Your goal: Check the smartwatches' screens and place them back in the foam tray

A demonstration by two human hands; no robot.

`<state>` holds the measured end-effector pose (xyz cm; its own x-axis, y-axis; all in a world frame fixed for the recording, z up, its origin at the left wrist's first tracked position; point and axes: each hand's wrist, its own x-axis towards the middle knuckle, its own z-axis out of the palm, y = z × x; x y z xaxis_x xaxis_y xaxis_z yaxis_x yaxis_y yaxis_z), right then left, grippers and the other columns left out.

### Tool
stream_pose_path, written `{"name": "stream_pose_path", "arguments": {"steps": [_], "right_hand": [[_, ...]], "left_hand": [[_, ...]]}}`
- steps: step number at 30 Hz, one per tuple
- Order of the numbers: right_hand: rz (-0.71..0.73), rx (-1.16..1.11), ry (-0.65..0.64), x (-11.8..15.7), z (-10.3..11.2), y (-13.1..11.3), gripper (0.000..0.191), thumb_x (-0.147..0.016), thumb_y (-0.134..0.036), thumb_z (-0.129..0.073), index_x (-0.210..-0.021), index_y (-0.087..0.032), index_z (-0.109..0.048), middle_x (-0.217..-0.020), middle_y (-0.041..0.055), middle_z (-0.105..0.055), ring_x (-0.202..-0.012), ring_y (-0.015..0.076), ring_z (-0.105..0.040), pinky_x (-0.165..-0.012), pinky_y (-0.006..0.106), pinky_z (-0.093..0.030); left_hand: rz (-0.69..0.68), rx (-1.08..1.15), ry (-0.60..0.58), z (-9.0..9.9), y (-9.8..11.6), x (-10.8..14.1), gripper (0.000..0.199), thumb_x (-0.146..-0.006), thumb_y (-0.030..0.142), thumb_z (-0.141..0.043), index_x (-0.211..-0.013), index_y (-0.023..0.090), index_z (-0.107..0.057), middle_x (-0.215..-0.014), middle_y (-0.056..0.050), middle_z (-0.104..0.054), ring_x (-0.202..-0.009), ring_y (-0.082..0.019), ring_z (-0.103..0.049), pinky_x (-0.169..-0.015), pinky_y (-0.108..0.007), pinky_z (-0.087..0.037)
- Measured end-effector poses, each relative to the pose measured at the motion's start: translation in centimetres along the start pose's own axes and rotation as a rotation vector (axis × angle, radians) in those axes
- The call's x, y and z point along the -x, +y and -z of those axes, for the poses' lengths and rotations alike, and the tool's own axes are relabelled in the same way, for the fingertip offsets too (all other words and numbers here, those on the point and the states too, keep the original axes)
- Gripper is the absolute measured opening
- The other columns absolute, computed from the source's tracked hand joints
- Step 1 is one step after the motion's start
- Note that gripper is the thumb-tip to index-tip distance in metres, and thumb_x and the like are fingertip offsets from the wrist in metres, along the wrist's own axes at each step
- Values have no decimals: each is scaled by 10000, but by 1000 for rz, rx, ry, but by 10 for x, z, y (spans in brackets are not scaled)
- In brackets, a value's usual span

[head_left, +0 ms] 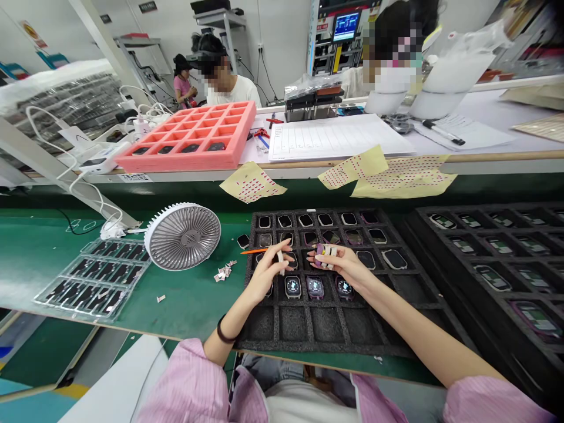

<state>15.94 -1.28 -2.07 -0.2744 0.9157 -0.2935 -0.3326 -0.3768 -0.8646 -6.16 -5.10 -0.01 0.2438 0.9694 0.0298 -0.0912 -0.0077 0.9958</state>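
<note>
My left hand (264,276) is over the black foam tray (324,323), fingers curled, with white cover on a finger. A thin orange stick (254,251) juts out leftward from it and appears tucked in the grip. Right of it, my right hand (346,264) is closed on a small purple-edged watch body (319,254), mostly hidden by white-covered fingers. Below the hands, lit watch faces stand in one row of the tray, such as a silver-framed watch (292,286) and a purple-framed watch (315,286). Dark-screened watches fill the rows behind.
A second foam tray of watches (493,276) lies to the right. On the left are a round fan (183,237), a clear plastic tray (94,276), and small white pieces (224,271). A pink foam tray (185,158) sits on the raised shelf; people work beyond it.
</note>
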Motion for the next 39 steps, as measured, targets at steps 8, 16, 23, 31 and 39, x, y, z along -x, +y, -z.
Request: {"name": "stream_pose_path", "arguments": {"steps": [8, 16, 23, 31, 39], "right_hand": [[76, 62, -9, 14, -11, 3, 405, -518, -258, -901, -881, -168, -745, -898, 84, -770, -879, 280, -735, -886, 450, -572], [149, 139, -3, 19, -19, 1, 457, -469, -308, -917, -867, -159, -747, -890, 92, -770, -863, 302, -734, -864, 468, -570], [201, 159, -12, 31, -20, -1, 446, -493, -309, -909, -876, -152, -744, -892, 92, -771, -842, 289, -737, -862, 456, -567], [214, 138, -30, 36, -23, -3, 423, -489, -305, -912, -852, -169, -743, -853, 79, -771, -836, 298, -740, -850, 469, -575], [169, 113, -42, 37, -23, -5, 440, -480, -264, -911, -873, -159, -743, -880, 91, -773, -859, 287, -740, -828, 420, -583]], "left_hand": [[-65, -587, 161, 6, -8, 101, 479, -971, 293, -416, -1448, 290, -363, -1461, -80, -404, -1391, -212, -349, -1173, -417, -269], [-51, -739, 279, -15, -34, 132, 439, -988, 240, -333, -1407, 303, -447, -1490, -78, -362, -1464, -233, -218, -1181, -473, -255], [-40, -764, 267, -18, -37, 132, 461, -971, 187, -327, -1388, 312, -478, -1477, -75, -369, -1480, -242, -166, -1167, -515, -269], [-45, -764, 271, -16, -38, 131, 461, -957, 184, -348, -1375, 313, -490, -1468, -77, -379, -1469, -264, -198, -1160, -550, -263], [-96, -843, 291, -12, -41, 126, 439, -952, 188, -371, -1378, 251, -458, -1453, -116, -405, -1435, -268, -288, -1153, -542, -298]]}}
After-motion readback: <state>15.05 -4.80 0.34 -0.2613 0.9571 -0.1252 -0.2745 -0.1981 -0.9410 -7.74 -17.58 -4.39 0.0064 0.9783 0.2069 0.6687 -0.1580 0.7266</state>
